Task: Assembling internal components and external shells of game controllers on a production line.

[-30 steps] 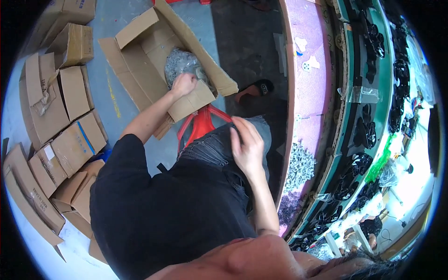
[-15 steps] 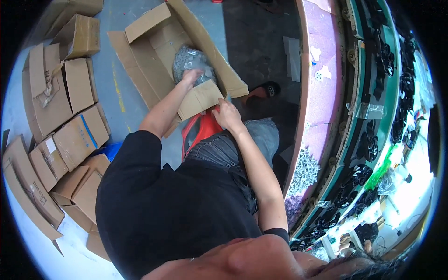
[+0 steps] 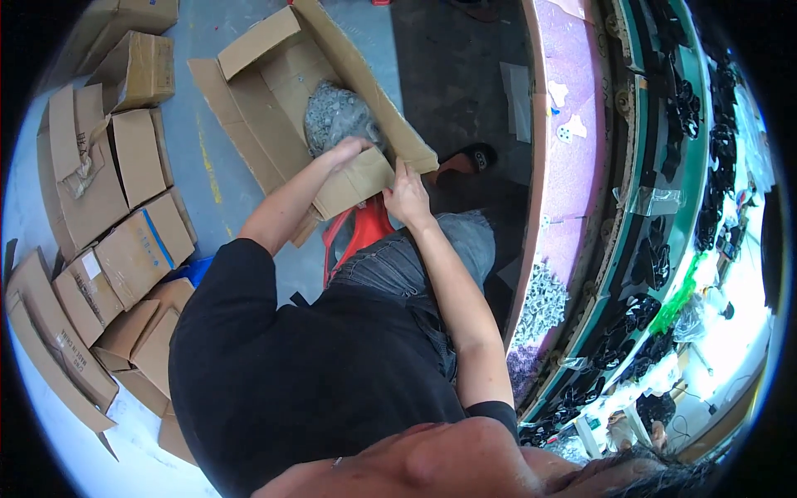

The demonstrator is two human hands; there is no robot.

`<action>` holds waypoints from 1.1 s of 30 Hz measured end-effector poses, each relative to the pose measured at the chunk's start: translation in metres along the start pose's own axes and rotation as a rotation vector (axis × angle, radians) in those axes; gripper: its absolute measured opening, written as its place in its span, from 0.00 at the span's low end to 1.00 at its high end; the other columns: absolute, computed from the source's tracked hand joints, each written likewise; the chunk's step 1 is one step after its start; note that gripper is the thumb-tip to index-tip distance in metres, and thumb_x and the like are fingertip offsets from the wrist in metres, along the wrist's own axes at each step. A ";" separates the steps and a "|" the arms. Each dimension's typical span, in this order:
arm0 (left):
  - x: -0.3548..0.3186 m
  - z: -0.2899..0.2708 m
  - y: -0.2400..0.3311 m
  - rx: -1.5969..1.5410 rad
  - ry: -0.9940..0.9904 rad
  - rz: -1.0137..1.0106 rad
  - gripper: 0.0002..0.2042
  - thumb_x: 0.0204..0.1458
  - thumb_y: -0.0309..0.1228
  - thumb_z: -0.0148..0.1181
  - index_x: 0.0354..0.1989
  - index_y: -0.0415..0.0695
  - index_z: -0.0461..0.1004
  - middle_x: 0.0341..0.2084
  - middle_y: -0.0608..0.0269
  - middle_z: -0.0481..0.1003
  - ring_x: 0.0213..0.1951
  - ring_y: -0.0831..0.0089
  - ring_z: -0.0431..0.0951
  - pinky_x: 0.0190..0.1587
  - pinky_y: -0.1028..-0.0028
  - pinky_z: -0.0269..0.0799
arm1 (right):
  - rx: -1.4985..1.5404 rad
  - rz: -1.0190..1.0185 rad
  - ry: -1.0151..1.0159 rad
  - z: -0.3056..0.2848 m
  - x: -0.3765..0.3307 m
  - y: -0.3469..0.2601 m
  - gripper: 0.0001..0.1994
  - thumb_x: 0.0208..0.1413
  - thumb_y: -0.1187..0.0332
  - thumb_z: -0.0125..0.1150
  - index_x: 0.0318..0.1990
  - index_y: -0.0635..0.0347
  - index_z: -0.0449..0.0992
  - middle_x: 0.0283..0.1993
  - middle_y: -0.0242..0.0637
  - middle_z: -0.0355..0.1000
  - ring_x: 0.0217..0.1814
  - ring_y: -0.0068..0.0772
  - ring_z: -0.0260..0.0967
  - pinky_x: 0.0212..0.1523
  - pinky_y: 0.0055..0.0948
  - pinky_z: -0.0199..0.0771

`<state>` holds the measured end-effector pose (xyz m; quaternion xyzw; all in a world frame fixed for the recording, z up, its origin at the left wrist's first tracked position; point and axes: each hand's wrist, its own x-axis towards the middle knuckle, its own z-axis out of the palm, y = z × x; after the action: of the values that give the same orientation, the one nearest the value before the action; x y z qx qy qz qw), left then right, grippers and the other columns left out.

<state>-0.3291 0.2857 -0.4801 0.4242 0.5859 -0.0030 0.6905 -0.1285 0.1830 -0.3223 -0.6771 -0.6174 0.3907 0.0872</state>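
1. We see the left hand (image 3: pixel 347 152) reaching into the open box (image 3: pixel 274 124) on the floor (image 3: pixel 207 158), fingers curled over the near flap (image 3: pixel 353 183); its grip closes on the flap's edge.
2. The right hand (image 3: pixel 407 195) meets the same flap at its right corner, fingers pressed together on the cardboard, pinching it.
3. The box lies far from us, ahead of the knees, flaps spread outward; inside we find a clear bag (image 3: pixel 336 120) of small grey parts, just beyond the left hand.
4. A red stool (image 3: pixel 359 236) shows just near the box, under the legs.
5. To the left, folded boxes (image 3: pixel 124 241) stand in a row on the floor.
6. To the right runs a curved table (image 3: pixel 569 174) with a pink top; a heap of small pale parts (image 3: pixel 540 303) lies on it.
7. Farther right, black parts (image 3: pixel 647 266) sit along a green belt (image 3: pixel 693 166).
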 end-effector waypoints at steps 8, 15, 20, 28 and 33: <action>-0.059 0.011 0.012 -0.111 -0.215 -0.161 0.17 0.66 0.30 0.55 0.60 0.37 0.77 0.51 0.54 0.82 0.53 0.51 0.84 0.57 0.49 0.82 | -0.116 -0.174 -0.375 0.004 -0.001 0.002 0.25 0.49 0.75 0.62 0.59 0.66 0.78 0.61 0.57 0.77 0.66 0.58 0.74 0.65 0.49 0.77; -0.048 0.022 0.040 1.493 -0.025 0.306 0.17 0.54 0.28 0.60 0.50 0.33 0.82 0.57 0.34 0.77 0.60 0.47 0.79 0.62 0.54 0.76 | -0.198 -0.109 -0.517 0.009 -0.006 0.015 0.16 0.48 0.75 0.60 0.45 0.62 0.85 0.51 0.55 0.82 0.60 0.56 0.79 0.60 0.50 0.80; 0.047 0.046 0.032 1.100 0.116 0.283 0.18 0.55 0.25 0.57 0.54 0.34 0.79 0.58 0.37 0.77 0.62 0.44 0.76 0.65 0.53 0.73 | -0.184 -0.047 -0.456 -0.004 -0.019 0.021 0.12 0.49 0.70 0.62 0.39 0.63 0.85 0.44 0.56 0.83 0.51 0.59 0.83 0.52 0.54 0.84; 0.178 -0.066 -0.100 1.411 0.240 0.216 0.23 0.64 0.38 0.52 0.65 0.43 0.78 0.65 0.47 0.76 0.64 0.43 0.76 0.70 0.50 0.68 | -0.143 -0.112 -0.511 -0.007 -0.024 -0.014 0.13 0.48 0.70 0.64 0.42 0.64 0.85 0.50 0.55 0.81 0.54 0.57 0.81 0.51 0.52 0.83; 0.133 -0.008 -0.002 1.305 0.059 0.045 0.22 0.64 0.42 0.55 0.61 0.45 0.81 0.60 0.49 0.80 0.58 0.49 0.82 0.65 0.50 0.74 | -0.124 -0.013 -0.454 0.010 -0.029 0.024 0.14 0.51 0.70 0.65 0.45 0.65 0.82 0.51 0.51 0.80 0.60 0.55 0.78 0.56 0.50 0.82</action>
<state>-0.2948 0.3547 -0.5887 0.7684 0.4731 -0.3321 0.2746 -0.1142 0.1476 -0.3315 -0.5718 -0.6485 0.4938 -0.0934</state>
